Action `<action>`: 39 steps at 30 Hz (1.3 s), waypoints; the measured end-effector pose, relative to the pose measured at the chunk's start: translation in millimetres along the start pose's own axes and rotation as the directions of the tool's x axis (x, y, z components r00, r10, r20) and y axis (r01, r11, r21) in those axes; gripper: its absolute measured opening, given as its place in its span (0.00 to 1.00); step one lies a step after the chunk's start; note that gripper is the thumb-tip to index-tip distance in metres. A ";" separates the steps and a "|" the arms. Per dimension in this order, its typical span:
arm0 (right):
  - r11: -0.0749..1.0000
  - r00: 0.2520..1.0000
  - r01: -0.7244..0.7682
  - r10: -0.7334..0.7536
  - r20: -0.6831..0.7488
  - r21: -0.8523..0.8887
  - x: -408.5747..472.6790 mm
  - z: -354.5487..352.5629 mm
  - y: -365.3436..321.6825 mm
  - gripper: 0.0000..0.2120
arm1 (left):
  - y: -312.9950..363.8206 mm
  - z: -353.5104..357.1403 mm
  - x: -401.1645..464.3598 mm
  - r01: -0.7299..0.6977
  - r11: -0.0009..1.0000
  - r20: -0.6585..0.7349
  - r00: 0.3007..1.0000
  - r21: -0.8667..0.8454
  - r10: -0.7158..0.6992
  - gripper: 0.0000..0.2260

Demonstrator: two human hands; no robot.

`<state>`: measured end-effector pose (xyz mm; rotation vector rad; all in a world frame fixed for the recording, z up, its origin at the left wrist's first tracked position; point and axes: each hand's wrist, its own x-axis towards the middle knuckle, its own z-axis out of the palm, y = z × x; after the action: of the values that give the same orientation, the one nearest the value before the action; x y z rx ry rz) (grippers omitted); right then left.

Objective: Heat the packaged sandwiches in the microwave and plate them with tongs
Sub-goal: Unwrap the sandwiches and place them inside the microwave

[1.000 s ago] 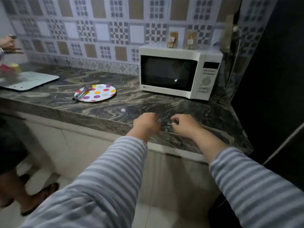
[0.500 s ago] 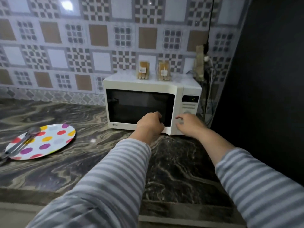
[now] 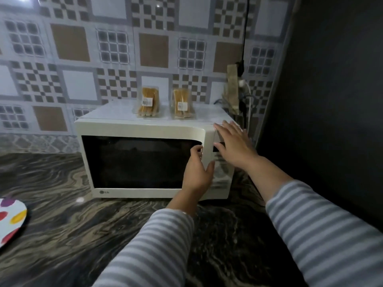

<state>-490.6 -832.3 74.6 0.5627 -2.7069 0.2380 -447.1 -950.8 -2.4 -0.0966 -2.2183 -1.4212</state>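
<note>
Table (image 3: 62, 235): plate (image 3: 10, 220) left of the microwave (image 3: 145, 162).
Your left hand (image 3: 196, 172): grip curled on the door's right edge, nearer.
Your right hand (image 3: 234, 146): spread, flat on the panel.
Sandwiches (image 3: 148, 102): two packs upright atop the microwave, above and behind both hands.

The white microwave oven (image 3: 145, 158) fills the corner ahead of me; a dark wall (image 3: 331, 100) blocks my right, while bare marbled stone countertop (image 3: 83, 235) lies open leftward.
</note>
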 end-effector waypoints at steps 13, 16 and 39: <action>0.972 0.960 0.217 -0.230 -0.162 -0.091 18.4 17.4 25.5 0.28 | -17.8 22.2 7.0 -0.189 0.968 -0.085 0.975 0.164 0.205 0.41; 0.970 0.951 0.232 -0.242 -0.191 -0.072 17.9 17.8 26.0 0.28 | -20.5 16.5 11.6 -0.214 0.961 -0.063 0.972 0.178 0.228 0.43; 0.976 0.958 0.214 -0.219 -0.188 -0.043 22.1 21.8 29.3 0.27 | -27.2 9.8 7.6 -0.229 0.953 -0.105 0.962 0.199 0.253 0.43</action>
<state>-528.5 -818.6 60.4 0.7816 -2.4361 0.1922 -466.0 -956.1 -25.0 -0.1994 -2.1360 -1.0561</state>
